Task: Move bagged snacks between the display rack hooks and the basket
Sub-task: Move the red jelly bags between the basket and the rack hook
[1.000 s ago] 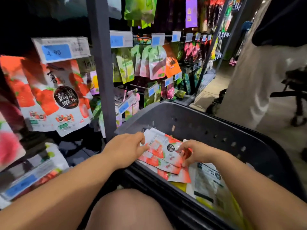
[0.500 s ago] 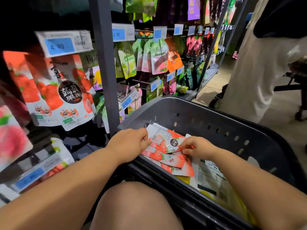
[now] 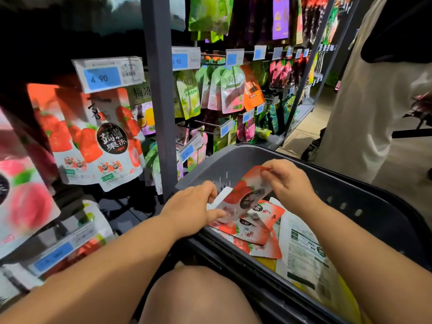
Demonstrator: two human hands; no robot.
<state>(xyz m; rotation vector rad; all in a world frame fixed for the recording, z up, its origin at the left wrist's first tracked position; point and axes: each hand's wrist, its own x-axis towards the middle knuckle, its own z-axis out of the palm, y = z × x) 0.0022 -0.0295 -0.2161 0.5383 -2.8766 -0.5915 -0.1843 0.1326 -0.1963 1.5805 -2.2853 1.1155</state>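
Note:
A strawberry snack bag [image 3: 245,194] is lifted above the dark grey basket [image 3: 350,190], tilted with its top up and to the right. My right hand [image 3: 288,183] pinches the bag's top edge. My left hand [image 3: 192,210] holds its lower left end with thumb and fingers. More strawberry bags [image 3: 257,232] lie in the basket under it, beside a white and yellow bag [image 3: 306,256]. Matching strawberry bags [image 3: 100,141] hang on the display rack at the left under a 4.90 price tag [image 3: 105,76].
A grey rack post [image 3: 161,101] stands between the basket and the hanging strawberry bags. Green, pink and orange bags [image 3: 229,92] hang on hooks further right. A person in light clothing [image 3: 374,101] stands at the right. My knee [image 3: 196,298] is below the basket.
Both hands have raised one strawberry bag off the pile in the basket; it lay flat before and now hangs tilted between them. The view has shifted closer to the rack.

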